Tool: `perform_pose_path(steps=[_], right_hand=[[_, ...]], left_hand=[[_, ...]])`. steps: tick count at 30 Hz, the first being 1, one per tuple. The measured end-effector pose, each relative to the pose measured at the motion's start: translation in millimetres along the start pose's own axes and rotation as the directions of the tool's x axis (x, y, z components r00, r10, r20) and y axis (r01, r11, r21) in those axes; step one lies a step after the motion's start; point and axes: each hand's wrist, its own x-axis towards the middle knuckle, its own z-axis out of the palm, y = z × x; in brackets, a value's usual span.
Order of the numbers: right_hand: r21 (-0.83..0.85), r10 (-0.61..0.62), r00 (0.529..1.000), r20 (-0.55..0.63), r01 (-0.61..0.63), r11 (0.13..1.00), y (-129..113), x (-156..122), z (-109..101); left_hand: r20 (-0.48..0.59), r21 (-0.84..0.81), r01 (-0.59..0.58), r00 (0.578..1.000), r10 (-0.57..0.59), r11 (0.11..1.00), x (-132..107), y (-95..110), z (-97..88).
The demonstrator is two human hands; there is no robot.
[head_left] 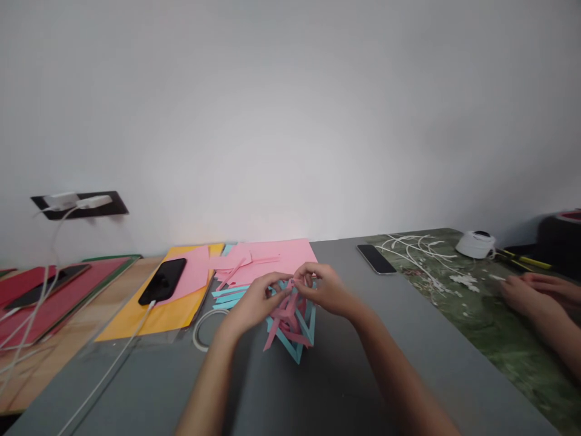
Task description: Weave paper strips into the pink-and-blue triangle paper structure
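A pink and light-blue folded-paper ornament (290,327) with pointed, star-like arms stands on the grey table in front of me. At its top, my left hand (261,300) pinches the pink paper from the left side. Opposite it, my right hand (324,287) has thumb and forefinger closed on the same pink tip. The fingertips of both hands nearly meet there. Just behind and left of the ornament lie light-blue paper strips (229,297) and a pink strip (230,274). A ring of white tape (196,336) rests left of my left wrist.
Pink sheets (290,251) lie along the wall. To the left, a charging phone (163,281) sits on a yellow envelope (127,318); another phone (376,259) lies right. A green mat (490,339) holds white cords (420,251), beside another person's hands (529,297).
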Motion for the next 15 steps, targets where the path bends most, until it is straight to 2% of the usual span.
perform_pose_path(steps=[8, 15], right_hand=[[0.07, 0.036, 0.999, 0.007, -0.036, 0.997, 7.4, 4.6, 6.1], [0.013, 0.068, 0.996, -0.063, -0.068, 0.998, 9.8, 5.1, 8.8]], left_hand=[[-0.022, -0.033, 0.021, 1.0, -0.022, 0.999, 1.3, -6.7, -2.2], [-0.014, -0.073, 0.077, 0.997, -0.078, 0.994, 2.1, -1.6, -4.3]])
